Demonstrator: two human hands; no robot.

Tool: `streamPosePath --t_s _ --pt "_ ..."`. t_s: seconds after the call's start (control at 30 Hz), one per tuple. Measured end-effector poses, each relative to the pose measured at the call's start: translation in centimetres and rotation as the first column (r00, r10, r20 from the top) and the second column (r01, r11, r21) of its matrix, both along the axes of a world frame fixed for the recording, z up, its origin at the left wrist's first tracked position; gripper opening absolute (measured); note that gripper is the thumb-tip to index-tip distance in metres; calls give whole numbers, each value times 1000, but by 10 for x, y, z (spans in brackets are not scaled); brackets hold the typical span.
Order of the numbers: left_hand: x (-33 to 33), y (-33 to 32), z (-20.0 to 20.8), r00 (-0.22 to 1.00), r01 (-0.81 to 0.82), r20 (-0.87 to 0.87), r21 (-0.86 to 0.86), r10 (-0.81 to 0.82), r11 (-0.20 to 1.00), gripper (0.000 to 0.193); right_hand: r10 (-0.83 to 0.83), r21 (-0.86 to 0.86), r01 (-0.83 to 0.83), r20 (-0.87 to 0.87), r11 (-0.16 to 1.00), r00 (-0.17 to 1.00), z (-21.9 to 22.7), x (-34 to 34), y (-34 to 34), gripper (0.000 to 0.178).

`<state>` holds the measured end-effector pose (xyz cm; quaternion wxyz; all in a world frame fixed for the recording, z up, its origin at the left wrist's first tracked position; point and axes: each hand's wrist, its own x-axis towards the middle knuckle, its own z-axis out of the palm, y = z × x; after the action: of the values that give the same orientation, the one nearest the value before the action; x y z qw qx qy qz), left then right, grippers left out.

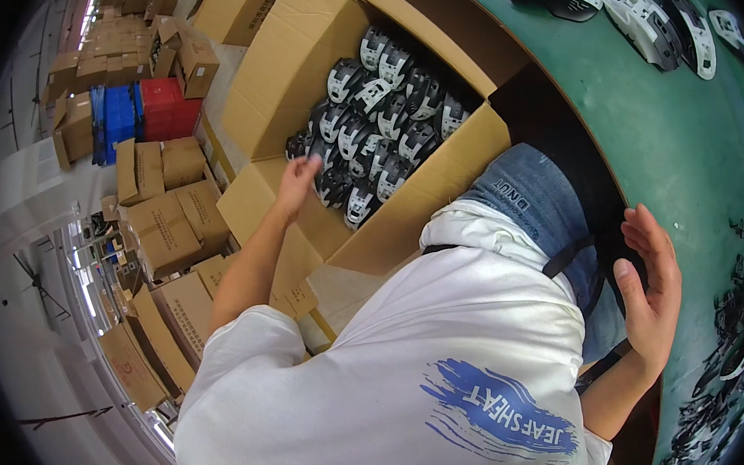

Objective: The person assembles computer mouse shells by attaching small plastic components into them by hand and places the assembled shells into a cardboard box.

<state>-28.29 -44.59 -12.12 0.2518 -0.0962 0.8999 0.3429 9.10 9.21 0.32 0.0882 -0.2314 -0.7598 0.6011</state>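
My left hand (300, 179) reaches over the near-left side of an open cardboard box (425, 189), close to the black-and-white computer mouse shells (356, 135) stacked inside. Its fingers are loosely bent, and nothing shows in its grasp; whether the fingertips touch a shell is hard to make out. On the other side, my right hand (655, 293) hovers by the edge of a green-topped table (682, 169), empty, with thumb and fingers apart. Several more mouse shells (642, 26) lie at the table's far end.
Small black and white plastic parts (732, 361) are heaped on the table at the right. Closed and open cartons (175, 226) stand to the left, with blue crates (114, 122) and red crates (172, 107) behind them. The box's raised flaps (288, 60) surround its opening.
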Motion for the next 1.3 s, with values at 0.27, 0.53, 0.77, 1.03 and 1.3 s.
streamPosePath --t_s 0.27,0.53,0.77,1.03,1.3 --pt "91 19 -27 780 566 34 -467 -625 680 90 -167 -105 171 51 980 985 -8 22 2 57" --pt "10 65 -11 884 177 -447 56 -134 983 58 -228 -37 227 -30 973 973 -10 34 25 47" --pt "-13 413 121 593 722 -778 401 -206 565 43 -667 434 605 -15 667 745 -16 53 78 37" --pt "40 741 153 237 971 -742 167 -627 169 64 -822 709 593 -32 382 568 -14 50 115 39" --pt "57 823 124 -174 910 -600 -402 -781 106 92 -727 652 569 -39 501 685 -4 62 104 34"
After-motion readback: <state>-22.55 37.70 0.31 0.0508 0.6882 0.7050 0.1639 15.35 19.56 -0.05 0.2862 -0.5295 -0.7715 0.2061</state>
